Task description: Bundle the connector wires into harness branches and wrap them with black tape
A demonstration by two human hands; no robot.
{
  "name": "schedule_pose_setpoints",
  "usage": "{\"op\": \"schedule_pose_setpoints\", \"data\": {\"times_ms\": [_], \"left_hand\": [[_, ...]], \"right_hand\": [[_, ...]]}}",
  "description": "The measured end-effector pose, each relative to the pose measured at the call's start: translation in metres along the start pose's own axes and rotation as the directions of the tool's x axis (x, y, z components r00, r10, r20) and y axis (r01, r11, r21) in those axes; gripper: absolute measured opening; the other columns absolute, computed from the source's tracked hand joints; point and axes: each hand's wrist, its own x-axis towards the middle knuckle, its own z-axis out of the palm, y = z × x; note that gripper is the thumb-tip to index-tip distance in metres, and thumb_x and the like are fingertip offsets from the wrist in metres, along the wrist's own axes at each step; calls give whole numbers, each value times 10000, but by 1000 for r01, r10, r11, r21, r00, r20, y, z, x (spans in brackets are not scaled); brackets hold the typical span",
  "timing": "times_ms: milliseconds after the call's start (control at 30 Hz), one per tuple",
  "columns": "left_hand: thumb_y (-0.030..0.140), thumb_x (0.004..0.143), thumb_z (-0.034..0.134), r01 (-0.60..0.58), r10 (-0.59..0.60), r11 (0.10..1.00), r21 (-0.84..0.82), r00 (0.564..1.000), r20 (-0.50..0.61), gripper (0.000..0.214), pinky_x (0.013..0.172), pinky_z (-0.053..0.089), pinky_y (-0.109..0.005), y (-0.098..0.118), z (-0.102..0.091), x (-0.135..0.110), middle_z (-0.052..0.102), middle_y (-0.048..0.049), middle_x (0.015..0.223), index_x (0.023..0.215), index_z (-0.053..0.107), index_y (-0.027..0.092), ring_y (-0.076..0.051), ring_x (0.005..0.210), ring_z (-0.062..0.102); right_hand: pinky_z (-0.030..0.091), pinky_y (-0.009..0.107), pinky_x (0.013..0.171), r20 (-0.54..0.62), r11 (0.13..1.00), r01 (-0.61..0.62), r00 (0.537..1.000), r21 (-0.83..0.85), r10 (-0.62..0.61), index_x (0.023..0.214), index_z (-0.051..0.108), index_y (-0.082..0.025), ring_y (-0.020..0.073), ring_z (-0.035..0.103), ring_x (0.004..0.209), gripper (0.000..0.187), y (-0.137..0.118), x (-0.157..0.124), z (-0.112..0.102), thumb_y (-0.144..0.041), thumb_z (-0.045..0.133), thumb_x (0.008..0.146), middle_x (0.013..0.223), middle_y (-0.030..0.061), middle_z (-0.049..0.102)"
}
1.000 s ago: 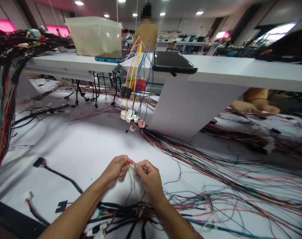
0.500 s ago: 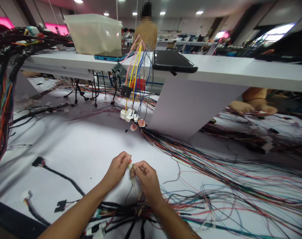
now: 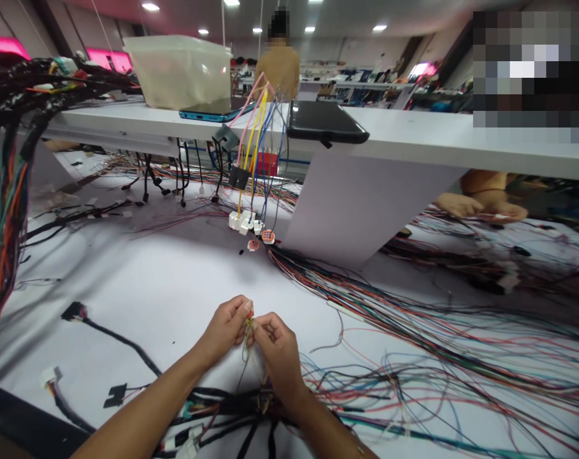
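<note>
My left hand [image 3: 229, 325] is closed in a pinch on a small connector [image 3: 250, 313]; an orange-red bit of it shows, the rest is hidden by the fingers. Close against it on the right, my right hand [image 3: 278, 347] pinches a thin yellow-green wire [image 3: 249, 325] just below the connector. Thin wires [image 3: 244, 360] hang from between both hands toward a black-taped wire harness [image 3: 227, 401] near my forearms. The fingertips cover where wire and connector meet.
Loose coloured wires [image 3: 413, 338] spread over the right of the white table. White connectors [image 3: 244, 222] hang from wires at a shelf [image 3: 413, 131] holding phones and a plastic bin [image 3: 179, 73]. A black connector [image 3: 72, 311] lies left. Another person's hands [image 3: 480, 207] work beyond the shelf.
My right hand has shifted slightly left and its fingertips now sit closer to the connector in my left hand. The view has moved a little.
</note>
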Motion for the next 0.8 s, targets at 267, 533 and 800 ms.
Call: {"op": "schedule_pose_setpoints", "data": {"times_ms": [267, 533, 800], "left_hand": [[572, 767, 566, 58, -65, 992, -113, 996, -59, 406, 351, 140, -174, 0, 3, 0, 244, 128, 443, 691, 411, 204, -37, 355, 171], [540, 793, 558, 34, -39, 995, -95, 998, -47, 398, 357, 161, -171, -4, 5, -1, 258, 120, 446, 664, 380, 208, -40, 363, 199], [521, 828, 504, 24, -25, 1000, -6, 1000, -18, 320, 359, 186, -188, 0, 4, -3, 289, 113, 486, 768, 442, 213, -58, 371, 199]], "right_hand": [[502, 289, 609, -55, 1000, 3, 998, -20, -4, 765, 572, -195, 166, 612, 594, 196, 1, 1, 1, -386, 593, 803, 601, -10, 619], [500, 278, 585, -64, 998, 25, 998, -55, -29, 725, 552, -207, 166, 627, 607, 165, 2, 2, 1, -354, 580, 796, 648, 0, 645], [468, 283, 592, -49, 993, 28, 998, -114, -34, 716, 563, -197, 155, 560, 590, 195, -4, 3, -4, -368, 571, 811, 616, -12, 574]]}}
